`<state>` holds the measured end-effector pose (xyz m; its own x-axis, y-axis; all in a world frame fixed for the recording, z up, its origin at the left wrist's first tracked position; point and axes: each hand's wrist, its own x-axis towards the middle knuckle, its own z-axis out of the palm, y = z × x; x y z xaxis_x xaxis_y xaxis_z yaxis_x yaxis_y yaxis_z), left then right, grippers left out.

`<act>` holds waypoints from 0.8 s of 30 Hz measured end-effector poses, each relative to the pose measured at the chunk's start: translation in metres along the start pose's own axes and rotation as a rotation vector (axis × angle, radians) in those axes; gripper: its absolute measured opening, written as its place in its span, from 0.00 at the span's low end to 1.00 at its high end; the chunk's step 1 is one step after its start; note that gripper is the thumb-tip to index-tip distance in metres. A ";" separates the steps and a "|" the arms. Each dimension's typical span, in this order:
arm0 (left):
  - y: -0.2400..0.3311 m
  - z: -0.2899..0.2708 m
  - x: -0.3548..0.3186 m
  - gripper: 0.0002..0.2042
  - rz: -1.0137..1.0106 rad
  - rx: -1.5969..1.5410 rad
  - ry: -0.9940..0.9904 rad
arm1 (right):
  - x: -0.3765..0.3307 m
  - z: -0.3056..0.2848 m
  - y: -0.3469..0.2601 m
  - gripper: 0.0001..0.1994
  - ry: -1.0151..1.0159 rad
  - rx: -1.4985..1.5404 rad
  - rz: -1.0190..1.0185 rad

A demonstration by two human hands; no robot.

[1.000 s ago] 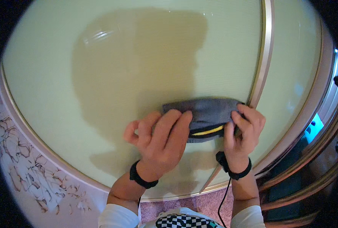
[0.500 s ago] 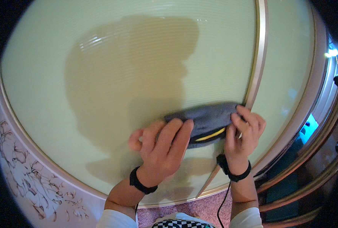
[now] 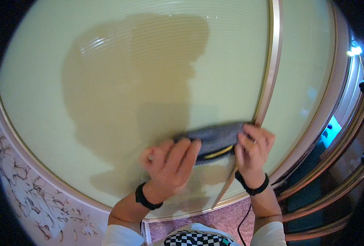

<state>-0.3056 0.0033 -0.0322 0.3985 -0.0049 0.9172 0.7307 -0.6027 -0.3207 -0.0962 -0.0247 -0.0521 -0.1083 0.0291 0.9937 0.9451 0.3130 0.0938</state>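
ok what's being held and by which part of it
A grey fabric item, by its ends: left hand on the left, right hand on the right.

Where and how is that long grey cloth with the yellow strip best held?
Probably near its two short ends, one hand from each side, as the left hand and right hand do. The grey cloth is long and looks soft, so holding one end might let it sag; this also leaves the yellow strip mostly uncovered.

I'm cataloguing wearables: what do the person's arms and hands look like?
The left hand and right hand are gloveless, each with a black wristband. White sleeves leave the forearms bare. A thin black cable hangs beside the right one.
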 end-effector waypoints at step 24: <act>-0.002 0.010 0.027 0.13 -0.044 0.040 0.080 | 0.033 0.009 0.001 0.14 0.085 0.024 0.056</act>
<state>-0.2910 0.0119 -0.0092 0.3215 -0.0436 0.9459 0.7688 -0.5712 -0.2877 -0.1018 -0.0148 -0.0197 -0.0276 -0.0330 0.9991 0.9412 0.3359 0.0371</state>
